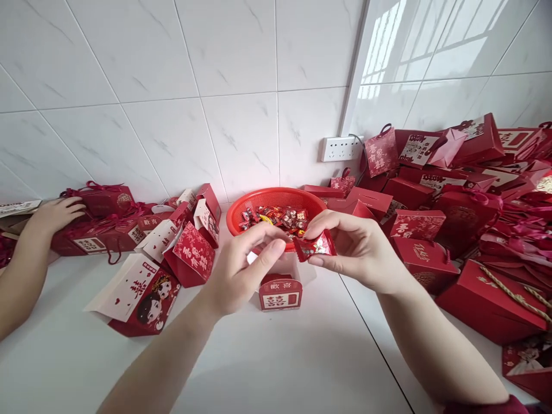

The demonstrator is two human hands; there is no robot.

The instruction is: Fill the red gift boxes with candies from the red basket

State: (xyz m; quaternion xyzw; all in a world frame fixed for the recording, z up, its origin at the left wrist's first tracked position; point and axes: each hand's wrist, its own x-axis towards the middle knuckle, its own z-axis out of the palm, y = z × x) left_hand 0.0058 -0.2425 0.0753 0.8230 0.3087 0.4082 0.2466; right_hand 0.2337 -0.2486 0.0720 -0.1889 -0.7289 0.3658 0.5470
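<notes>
Between the thumb and fingers of my right hand [356, 247] is a red wrapped candy [317, 247], held above an open small red gift box [280, 294] that stands on the table. My left hand [245, 264] hovers left of the candy, its thumb and fingers curled together; whatever they hold, if anything, is hidden. Just behind both hands sits a red plastic basket [244, 201] with several wrapped candies [280, 217] in it. My hands partly cover the basket's front rim and the box's open top.
Open gift boxes [190, 253] stand to the left. Many red gift boxes [425, 230] are piled at the right. Another person's hand [58, 215] rests by ribboned boxes [106, 201] at the far left. A power strip [342, 149] is fixed to the tiled wall [241, 103].
</notes>
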